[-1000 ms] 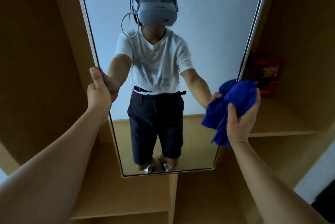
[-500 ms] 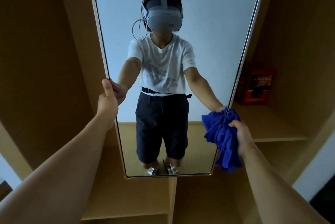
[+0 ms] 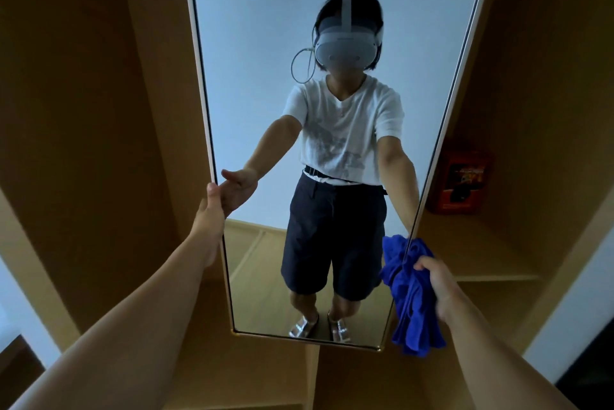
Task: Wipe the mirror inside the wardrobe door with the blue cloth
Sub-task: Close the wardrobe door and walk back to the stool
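A tall, narrow mirror (image 3: 259, 61) with a thin frame fills the middle of the head view and reflects a person in a white shirt and dark shorts. My left hand (image 3: 211, 210) grips the mirror's left edge about halfway down, thumb on the front. My right hand (image 3: 435, 280) holds the bunched blue cloth (image 3: 412, 303) against the mirror's right edge near the bottom corner. Part of the cloth hangs below my fingers, and the glass reflects some of it.
Wooden wardrobe panels (image 3: 83, 110) flank the mirror on the left. To the right are wooden shelves (image 3: 471, 253), with a red box (image 3: 460, 182) standing on the upper one. A vertical wooden divider (image 3: 312, 376) runs below the mirror's bottom edge.
My right hand has slid the blue cloth down the mirror's right edge toward the bottom corner. My left hand has kept its grip on the left edge. The view has tilted.
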Tool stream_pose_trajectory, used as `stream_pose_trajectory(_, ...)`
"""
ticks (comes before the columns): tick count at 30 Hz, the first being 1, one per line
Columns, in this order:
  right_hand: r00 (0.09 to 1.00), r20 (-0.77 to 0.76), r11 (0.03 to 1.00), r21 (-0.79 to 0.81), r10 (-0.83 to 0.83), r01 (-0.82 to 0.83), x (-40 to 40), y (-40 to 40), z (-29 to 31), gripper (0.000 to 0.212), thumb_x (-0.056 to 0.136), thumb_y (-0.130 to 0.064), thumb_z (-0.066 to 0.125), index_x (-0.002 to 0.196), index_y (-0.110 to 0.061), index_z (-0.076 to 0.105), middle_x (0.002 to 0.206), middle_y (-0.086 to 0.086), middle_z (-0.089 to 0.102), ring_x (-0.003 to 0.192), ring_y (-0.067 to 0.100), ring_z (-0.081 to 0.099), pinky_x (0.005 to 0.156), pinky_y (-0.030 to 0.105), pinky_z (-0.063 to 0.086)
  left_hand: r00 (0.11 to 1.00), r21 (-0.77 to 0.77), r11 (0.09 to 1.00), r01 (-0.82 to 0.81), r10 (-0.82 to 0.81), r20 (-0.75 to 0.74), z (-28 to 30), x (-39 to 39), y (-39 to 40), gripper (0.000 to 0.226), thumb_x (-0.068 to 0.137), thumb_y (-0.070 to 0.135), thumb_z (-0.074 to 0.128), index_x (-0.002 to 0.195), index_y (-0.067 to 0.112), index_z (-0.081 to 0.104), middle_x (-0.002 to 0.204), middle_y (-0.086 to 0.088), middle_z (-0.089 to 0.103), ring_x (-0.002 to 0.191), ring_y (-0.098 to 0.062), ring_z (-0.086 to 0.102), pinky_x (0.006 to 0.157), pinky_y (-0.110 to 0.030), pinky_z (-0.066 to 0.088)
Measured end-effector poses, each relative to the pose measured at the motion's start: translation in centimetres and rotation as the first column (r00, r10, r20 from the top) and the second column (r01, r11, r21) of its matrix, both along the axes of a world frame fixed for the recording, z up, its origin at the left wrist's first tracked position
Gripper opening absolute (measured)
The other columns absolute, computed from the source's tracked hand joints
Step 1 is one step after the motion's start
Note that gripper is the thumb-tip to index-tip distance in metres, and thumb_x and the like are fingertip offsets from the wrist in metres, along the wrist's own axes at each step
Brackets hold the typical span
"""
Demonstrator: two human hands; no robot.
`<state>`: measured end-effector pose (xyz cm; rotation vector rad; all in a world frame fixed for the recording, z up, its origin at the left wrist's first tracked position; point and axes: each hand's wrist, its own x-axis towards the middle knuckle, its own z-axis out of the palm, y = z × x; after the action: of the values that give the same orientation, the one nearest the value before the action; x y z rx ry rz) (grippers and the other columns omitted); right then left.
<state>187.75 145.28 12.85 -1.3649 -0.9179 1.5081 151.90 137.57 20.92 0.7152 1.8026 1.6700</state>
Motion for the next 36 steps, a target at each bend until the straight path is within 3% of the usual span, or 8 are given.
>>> stream_pose_trajectory(10,0.991,0.101,0.996,-0.001,0.093,-0.093,1.3,-2.1,1.3,0.04,0.078,-0.005,0.056,0.116,-0.017,0.053,0.103,0.02,0.063,0.09,0.037,0.062,0.074,0.042,0.051,0.999,-0.022,0.999,0.037,-0.037,0.015,0.3,0.8,-0.8,0.066,0.093,0.064,0.019,0.147,0.027,0.028,0.151,-0.009,0.033,0.138,-0.028,0.03,0.109,-0.042,0.023)
stream_pose_trajectory(16,0.978,0.125,0.984,0.039,0.168,-0.174,1.5,-4.3,1.8,0.04,0.08,-0.014,0.071,0.111,-0.03,0.052,0.105,0.008,0.065,0.094,0.029,0.062,0.069,0.035,0.047,0.999,-0.023,1.0,0.01,-0.011,-0.047,0.0,2.9,-2.3,0.061,0.095,0.06,0.022,0.146,0.027,0.029,0.151,-0.009,0.031,0.137,-0.03,0.03,0.105,-0.044,0.026)
stream_pose_trajectory(18,0.975,0.129,0.982,0.041,0.18,-0.186,1.5,-4.9,1.9,0.041,0.078,-0.014,0.073,0.111,-0.028,0.054,0.106,0.009,0.065,0.095,0.03,0.062,0.074,0.038,0.048,0.996,-0.027,0.999,-0.03,0.027,-0.09,-0.1,4.0,-3.1,0.058,0.095,0.056,0.029,0.141,0.021,0.039,0.143,-0.011,0.042,0.127,-0.03,0.04,0.098,-0.04,0.032)
stream_pose_trajectory(20,0.968,0.155,0.978,0.033,0.196,-0.204,1.5,-5.4,2.0,0.043,0.077,-0.013,0.074,0.114,-0.025,0.055,0.107,0.011,0.066,0.097,0.032,0.062,0.085,0.044,0.049,0.978,-0.053,0.994,-0.098,0.086,-0.19,-0.3,5.2,-3.9,0.047,0.095,0.051,0.039,0.125,0.017,0.05,0.126,-0.011,0.054,0.106,-0.027,0.051,0.088,-0.037,0.038)
stream_pose_trajectory(24,0.949,0.232,0.973,0.034,0.213,-0.226,1.2,-6.8,2.7,0.05,0.074,-0.008,0.073,0.118,-0.021,0.054,0.109,0.013,0.064,0.098,0.033,0.061,0.091,0.046,0.048,0.921,-0.033,0.987,-0.154,0.132,-0.366,0.1,8.0,-5.8,0.023,0.093,0.039,0.053,0.097,0.017,0.051,0.097,-0.004,0.057,0.091,-0.026,0.056,0.074,-0.036,0.044)
stream_pose_trajectory(26,0.938,0.275,0.971,0.051,0.213,-0.236,0.9,-7.6,3.1,0.053,0.072,-0.006,0.07,0.12,-0.019,0.051,0.112,0.011,0.06,0.101,0.03,0.057,0.087,0.041,0.046,0.9,0.004,0.995,-0.095,0.088,-0.426,0.8,9.9,-6.5,0.018,0.091,0.034,0.057,0.093,0.017,0.052,0.089,0.0,0.057,0.086,-0.023,0.056,0.07,-0.033,0.044)
stream_pose_trajectory(30,0.918,0.348,0.971,0.072,0.191,-0.23,-0.1,-9.9,3.8,0.053,0.073,-0.003,0.064,0.121,-0.017,0.045,0.11,0.007,0.054,0.094,0.021,0.052,0.067,0.03,0.037,0.865,0.021,0.994,0.109,-0.085,-0.495,1.6,13.9,-7.9,0.014,0.089,0.029,0.063,0.087,0.021,0.051,0.081,0.008,0.055,0.076,-0.012,0.055,0.059,-0.023,0.042)
stream_pose_trajectory(36,0.894,0.398,0.966,0.065,0.205,-0.25,-1.6,-12.5,5.1,0.051,0.077,-0.007,0.063,0.121,-0.022,0.043,0.096,-0.003,0.049,0.089,0.017,0.049,0.072,0.03,0.035,0.776,0.018,0.94,0.34,-0.27,-0.571,2.0,17.8,-10.4,0.01,0.088,0.025,0.064,0.09,0.025,0.054,0.081,0.012,0.057,0.074,-0.003,0.056,0.059,-0.011,0.042)
